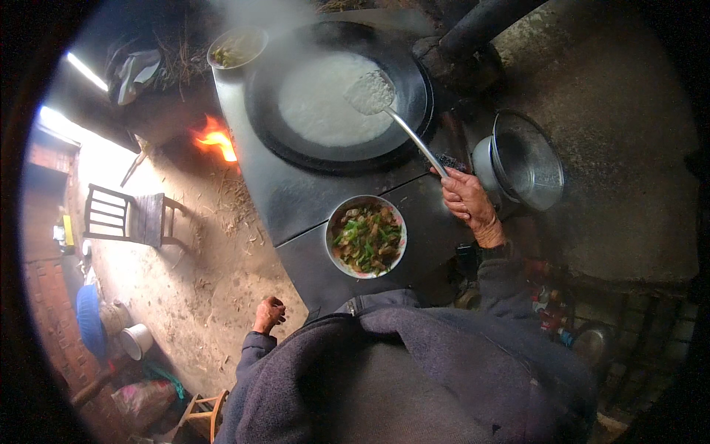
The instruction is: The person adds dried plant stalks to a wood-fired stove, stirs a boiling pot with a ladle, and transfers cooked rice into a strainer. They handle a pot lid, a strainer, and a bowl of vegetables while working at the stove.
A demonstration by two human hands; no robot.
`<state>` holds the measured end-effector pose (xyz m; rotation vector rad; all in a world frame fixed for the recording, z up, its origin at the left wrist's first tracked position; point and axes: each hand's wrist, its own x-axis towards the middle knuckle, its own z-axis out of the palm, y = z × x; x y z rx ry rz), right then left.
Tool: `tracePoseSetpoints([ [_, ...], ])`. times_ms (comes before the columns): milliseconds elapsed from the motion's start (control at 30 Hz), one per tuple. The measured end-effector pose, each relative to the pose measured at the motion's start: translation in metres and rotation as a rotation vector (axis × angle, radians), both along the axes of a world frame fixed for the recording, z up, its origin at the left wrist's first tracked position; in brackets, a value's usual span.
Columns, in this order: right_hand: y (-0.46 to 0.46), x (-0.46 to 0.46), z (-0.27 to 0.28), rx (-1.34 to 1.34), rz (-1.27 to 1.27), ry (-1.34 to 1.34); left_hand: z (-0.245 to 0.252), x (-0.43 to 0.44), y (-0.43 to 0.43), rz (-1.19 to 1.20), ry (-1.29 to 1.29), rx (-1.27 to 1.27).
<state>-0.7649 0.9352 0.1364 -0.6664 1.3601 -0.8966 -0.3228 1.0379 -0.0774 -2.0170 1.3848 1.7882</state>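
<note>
My right hand grips the handle of a metal wok spatula. Wet white food, possibly rice, covers its blade, held over a large wok set into the stove. Pale, steaming liquid fills the wok's bottom. On the dark stove top, close to my body, stands a bowl of cooked food with green pieces. My left hand hangs beside the stove's left edge, fingers curled in and nothing visible in them.
Flames burn at the stove's left side. A second food bowl sits at the far left corner. Nested metal basins stand right of the wok, below a dark pipe. A wooden chair stands on the floor at left.
</note>
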Motion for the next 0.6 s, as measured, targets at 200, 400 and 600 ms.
tracePoseSetpoints([
  [200, 0.003, 0.006, 0.006, -0.001, 0.01, 0.063, -0.007, 0.003, 0.002, 0.013, 0.038, -0.012],
  [400, -0.012, 0.011, -0.015, -0.085, 0.069, 0.385, -0.008, 0.001, 0.001, 0.004, 0.015, -0.01],
  [600, -0.053, 0.004, -0.076, -0.467, 0.154, 1.185, -0.02, 0.008, 0.004, 0.011, 0.045, -0.024],
])
